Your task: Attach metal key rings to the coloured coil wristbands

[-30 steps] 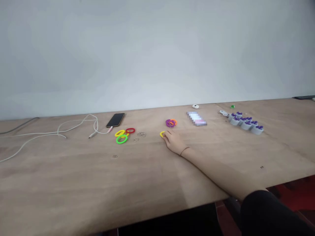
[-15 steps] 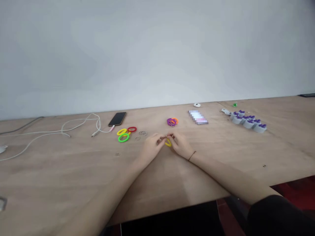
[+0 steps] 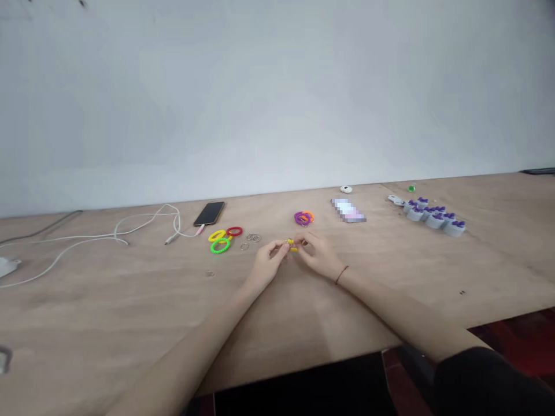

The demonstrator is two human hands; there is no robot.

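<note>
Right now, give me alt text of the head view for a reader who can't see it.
Two bare hands, the left hand and the right hand, pinch a small yellow coil band between them over a plywood table. Just ahead lies a purple and orange coil bundle; further left, a black smartphone, more coil bands and metal rings.

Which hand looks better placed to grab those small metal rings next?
Left, probably: the left hand sits nearer the metal rings; the right hand is beyond the yellow band both hands hold.
</note>
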